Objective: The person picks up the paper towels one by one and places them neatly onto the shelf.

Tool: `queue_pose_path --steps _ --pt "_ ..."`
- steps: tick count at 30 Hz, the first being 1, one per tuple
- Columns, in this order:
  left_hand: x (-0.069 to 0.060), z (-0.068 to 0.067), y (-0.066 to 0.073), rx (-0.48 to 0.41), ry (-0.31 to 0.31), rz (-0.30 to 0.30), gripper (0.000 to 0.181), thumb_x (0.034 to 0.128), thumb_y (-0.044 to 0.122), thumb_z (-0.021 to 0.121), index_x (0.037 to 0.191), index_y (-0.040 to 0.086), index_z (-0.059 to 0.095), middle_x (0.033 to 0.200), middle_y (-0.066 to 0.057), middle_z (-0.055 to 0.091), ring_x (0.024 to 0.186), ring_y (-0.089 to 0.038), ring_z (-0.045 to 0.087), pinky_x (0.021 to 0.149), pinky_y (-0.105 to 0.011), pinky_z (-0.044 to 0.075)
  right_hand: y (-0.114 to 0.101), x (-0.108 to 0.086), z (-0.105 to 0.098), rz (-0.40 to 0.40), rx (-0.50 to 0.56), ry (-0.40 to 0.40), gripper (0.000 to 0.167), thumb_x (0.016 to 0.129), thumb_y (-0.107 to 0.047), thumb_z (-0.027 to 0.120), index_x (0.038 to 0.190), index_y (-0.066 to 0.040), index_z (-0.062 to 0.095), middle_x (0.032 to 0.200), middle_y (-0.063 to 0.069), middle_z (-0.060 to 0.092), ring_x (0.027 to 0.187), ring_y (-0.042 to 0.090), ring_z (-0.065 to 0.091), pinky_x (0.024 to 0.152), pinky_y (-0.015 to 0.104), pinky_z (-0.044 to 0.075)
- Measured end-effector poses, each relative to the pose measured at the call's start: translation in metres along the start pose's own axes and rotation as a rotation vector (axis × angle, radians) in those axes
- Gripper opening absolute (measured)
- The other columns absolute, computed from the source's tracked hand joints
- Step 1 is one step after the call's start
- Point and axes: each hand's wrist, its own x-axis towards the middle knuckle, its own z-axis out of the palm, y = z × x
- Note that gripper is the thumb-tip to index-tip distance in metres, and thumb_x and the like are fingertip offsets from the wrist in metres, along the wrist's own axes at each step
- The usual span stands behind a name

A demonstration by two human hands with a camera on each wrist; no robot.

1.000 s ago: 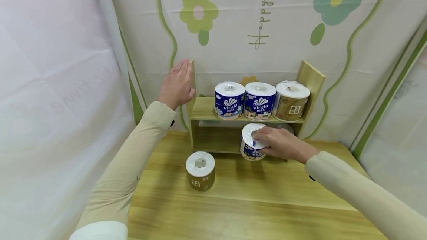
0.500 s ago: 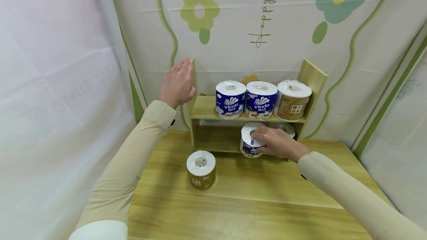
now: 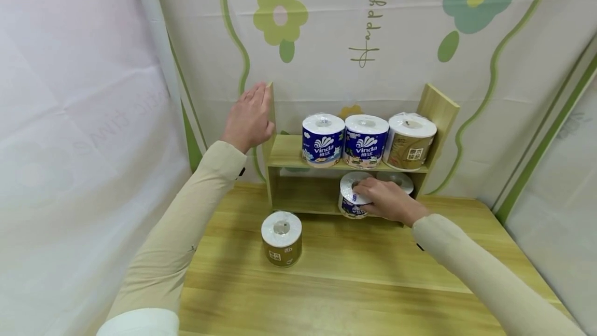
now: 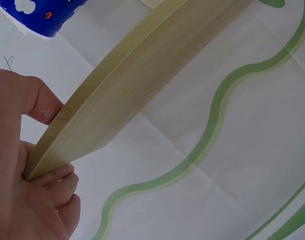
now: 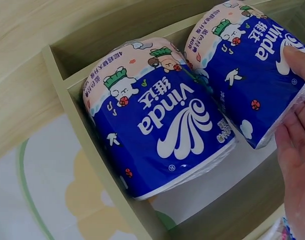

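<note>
My right hand (image 3: 387, 200) holds a blue Vinda toilet paper roll (image 3: 350, 186) at the front of the shelf's lower compartment. The right wrist view shows the thumb on the wrapper of this held roll (image 5: 242, 75) and the fingers at its white end. Beside it stands another blue roll (image 5: 157, 120), at the compartment's right end and partly hidden by the hand in the head view. My left hand (image 3: 248, 119) grips the top of the wooden shelf's left side panel (image 4: 112, 90), thumb on the inner face and fingers on the outer.
On the upper shelf stand two blue rolls (image 3: 323, 141) (image 3: 366, 141) and a brown roll (image 3: 410, 144) by the right panel. Another brown roll (image 3: 282, 240) stands on the wooden table (image 3: 326, 294), in front of the shelf. A patterned cloth (image 3: 322, 77) hangs behind.
My right hand has moved the blue roll slightly back and down, into the lower compartment's opening. The left hand stays on the side panel.
</note>
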Motion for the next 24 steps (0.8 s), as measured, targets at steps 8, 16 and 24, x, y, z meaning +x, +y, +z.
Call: queue_pose_path --steps 8,16,24 --pt "0.0 0.002 0.001 -0.001 0.008 0.003 0.072 0.0967 0.017 0.047 0.16 -0.013 0.029 0.169 -0.03 0.032 0.161 -0.04 0.03 0.135 -0.047 0.024 0.005 0.003 0.006 0.036 0.021 -0.021 0.041 0.091 -0.019 0.082 0.129 -0.008 0.073 0.126 0.013 0.074 0.115 0.031 0.071 0.091 0.047 0.064" --pt "0.001 0.004 0.001 -0.01 0.016 0.011 0.072 0.096 0.016 0.046 0.159 -0.013 0.029 0.168 -0.031 0.033 0.16 -0.041 0.03 0.135 -0.047 0.024 0.01 0.006 0.005 0.072 0.089 -0.065 0.041 0.092 -0.016 0.081 0.131 -0.005 0.072 0.129 0.014 0.074 0.117 0.032 0.071 0.095 0.05 0.063" --pt "0.0 0.002 -0.001 -0.013 0.025 0.009 0.072 0.0955 0.016 0.048 0.158 -0.014 0.03 0.167 -0.031 0.034 0.16 -0.041 0.031 0.135 -0.047 0.024 0.013 0.014 0.003 0.117 0.172 -0.132 0.043 0.095 -0.015 0.078 0.136 -0.003 0.069 0.134 0.017 0.071 0.121 0.035 0.069 0.1 0.053 0.06"
